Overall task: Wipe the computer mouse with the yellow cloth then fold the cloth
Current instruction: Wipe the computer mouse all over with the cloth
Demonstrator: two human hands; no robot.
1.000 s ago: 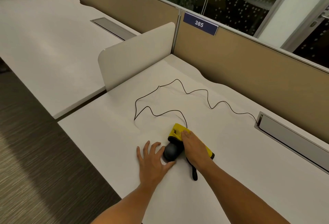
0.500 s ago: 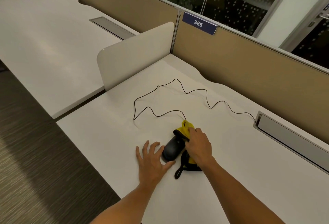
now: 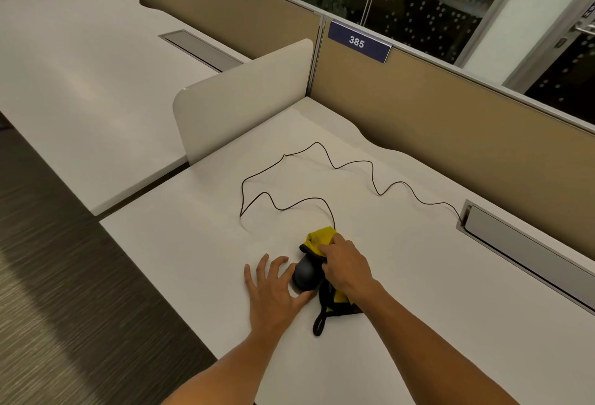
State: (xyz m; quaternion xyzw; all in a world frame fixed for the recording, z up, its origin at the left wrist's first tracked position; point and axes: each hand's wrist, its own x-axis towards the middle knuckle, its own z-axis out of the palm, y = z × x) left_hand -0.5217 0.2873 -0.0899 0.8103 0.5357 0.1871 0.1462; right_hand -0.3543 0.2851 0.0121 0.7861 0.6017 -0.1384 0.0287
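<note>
Sitting low-center in frame on the white desk [image 3: 199,243], the dark mouse [image 3: 305,274] is wedged between both hands: left hand [image 3: 273,295] flat, fingers spread against it, right hand [image 3: 346,267] bunching the yellow cloth [image 3: 318,237] over its far end.

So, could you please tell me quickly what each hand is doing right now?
Left hand: open, flat on the desk, thumb against the mouse.
Right hand: closed on the yellow cloth, over the mouse.

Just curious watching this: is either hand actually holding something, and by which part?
The right hand grips the yellow cloth bunched near its middle, pressed on the mouse. The left hand lies open beside the mouse, bracing it.
</note>
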